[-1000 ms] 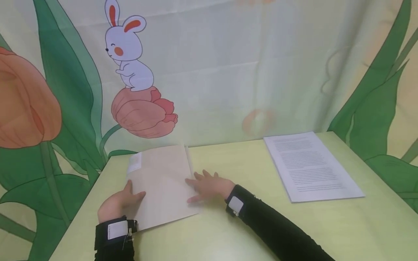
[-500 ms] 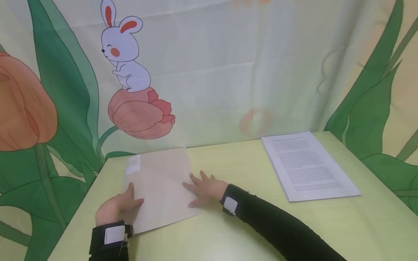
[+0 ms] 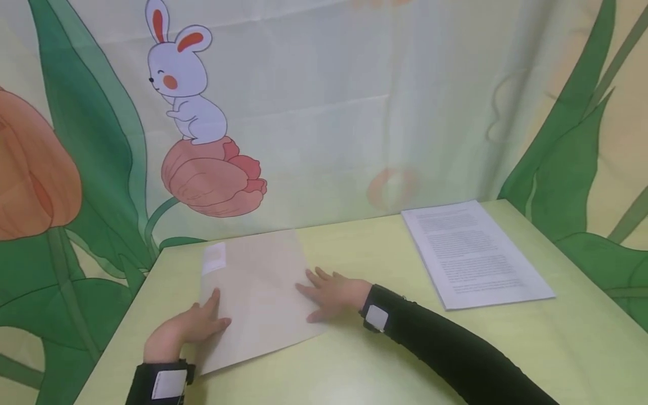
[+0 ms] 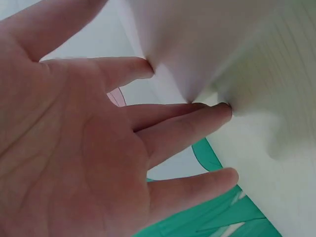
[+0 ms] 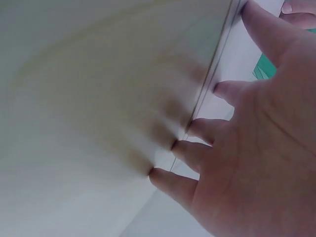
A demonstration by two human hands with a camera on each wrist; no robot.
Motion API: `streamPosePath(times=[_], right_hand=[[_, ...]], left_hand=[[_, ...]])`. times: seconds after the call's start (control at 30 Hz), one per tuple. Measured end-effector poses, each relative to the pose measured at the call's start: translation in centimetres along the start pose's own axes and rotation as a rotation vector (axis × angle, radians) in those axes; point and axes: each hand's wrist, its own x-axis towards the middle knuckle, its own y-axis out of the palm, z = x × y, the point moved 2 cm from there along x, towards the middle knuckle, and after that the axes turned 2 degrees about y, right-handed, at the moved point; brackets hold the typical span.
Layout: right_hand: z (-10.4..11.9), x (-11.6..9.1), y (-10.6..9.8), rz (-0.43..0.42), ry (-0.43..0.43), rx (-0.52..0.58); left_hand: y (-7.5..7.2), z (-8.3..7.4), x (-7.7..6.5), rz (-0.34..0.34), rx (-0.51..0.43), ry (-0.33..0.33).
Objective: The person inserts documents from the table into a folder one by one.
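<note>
A flat beige paper folder [image 3: 263, 298] lies on the table in the head view, with a white label [image 3: 215, 256] at its far left corner. My left hand [image 3: 189, 327] touches its left side, thumb and index finger extended over the surface. In the left wrist view, the fingers [image 4: 190, 126] are straight and spread along the folder's edge [image 4: 185, 84]. My right hand [image 3: 334, 295] rests at the right edge, fingers spread. The right wrist view has these fingertips [image 5: 160, 177] reaching across the thin layered edge onto the table.
A stack of printed white paper [image 3: 476, 259] lies at the right of the pale yellow-green table [image 3: 385, 360]. Behind the table hangs a curtain [image 3: 324, 112] printed with a rabbit and tulips.
The folder has slid a little to the right, and both hands have shifted right with it. The paper stack stays in place while the head view shifts slightly.
</note>
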Motion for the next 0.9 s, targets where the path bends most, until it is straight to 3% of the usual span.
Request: streamPosePath(times=[0.33, 0.6, 0.9], right_hand=[[-1.6, -2.1, 0.1, 0.022, 0.035, 0.019], [-3.6, -4.1, 0.4, 0.015, 0.047, 0.071], [-5.4, -6.7, 1.1, -0.01, 0.051, 0.113]], left_hand=[[0.9, -2.8, 0.3, -0.004, 0.067, 0.001], [1.6, -5.3, 0.9, -0.041, 0.181, 0.065], [2.4, -8.0, 1.5, -0.073, 0.245, 0.122]])
